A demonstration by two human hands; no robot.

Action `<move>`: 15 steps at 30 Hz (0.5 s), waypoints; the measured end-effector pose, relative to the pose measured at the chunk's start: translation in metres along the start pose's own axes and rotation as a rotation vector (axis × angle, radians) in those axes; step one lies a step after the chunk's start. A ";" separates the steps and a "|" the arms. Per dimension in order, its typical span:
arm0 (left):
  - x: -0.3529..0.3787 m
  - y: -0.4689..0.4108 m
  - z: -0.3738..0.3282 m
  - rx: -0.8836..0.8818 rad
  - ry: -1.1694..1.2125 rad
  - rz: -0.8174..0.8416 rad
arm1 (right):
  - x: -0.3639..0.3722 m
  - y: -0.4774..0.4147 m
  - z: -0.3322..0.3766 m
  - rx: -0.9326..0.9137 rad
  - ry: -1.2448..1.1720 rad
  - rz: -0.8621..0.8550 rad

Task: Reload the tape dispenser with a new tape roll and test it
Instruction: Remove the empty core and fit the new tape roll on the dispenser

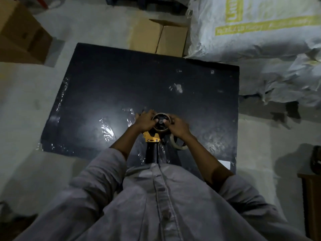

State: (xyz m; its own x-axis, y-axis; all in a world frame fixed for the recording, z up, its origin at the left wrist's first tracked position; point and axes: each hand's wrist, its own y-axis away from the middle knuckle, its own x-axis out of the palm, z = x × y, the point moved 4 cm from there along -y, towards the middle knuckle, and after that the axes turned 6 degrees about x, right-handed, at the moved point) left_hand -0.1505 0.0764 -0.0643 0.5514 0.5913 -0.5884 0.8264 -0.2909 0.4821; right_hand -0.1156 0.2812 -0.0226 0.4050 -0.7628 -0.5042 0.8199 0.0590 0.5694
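The tape dispenser (152, 136) lies over the near middle of the dark, glossy bench (121, 80), its black handle pointing toward the person and its long axis running away from the body. A tape roll (161, 123) sits on the black round hub at the far end. The left hand (145, 121) and right hand (178, 126) flank the roll, fingers closed on its rim from either side, both equally near. A second roll (178, 145), pale and ring-shaped, rests on the bench just right of the yellow frame. Judgement: the roll is being seated on the hub; tape threading is not yet done.
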 end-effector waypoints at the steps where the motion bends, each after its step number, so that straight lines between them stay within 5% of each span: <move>1: 0.004 -0.003 0.005 -0.002 -0.022 -0.011 | 0.005 -0.011 -0.013 -0.010 -0.032 0.008; 15: -0.001 0.022 -0.029 -0.032 0.026 -0.151 | -0.013 0.000 0.008 0.133 -0.049 -0.132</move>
State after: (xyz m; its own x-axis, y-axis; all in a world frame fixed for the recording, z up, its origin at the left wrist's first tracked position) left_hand -0.1359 0.0911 -0.0341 0.4177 0.6462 -0.6387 0.8954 -0.1734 0.4102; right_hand -0.1238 0.2859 -0.0114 0.2748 -0.7890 -0.5495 0.8024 -0.1267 0.5832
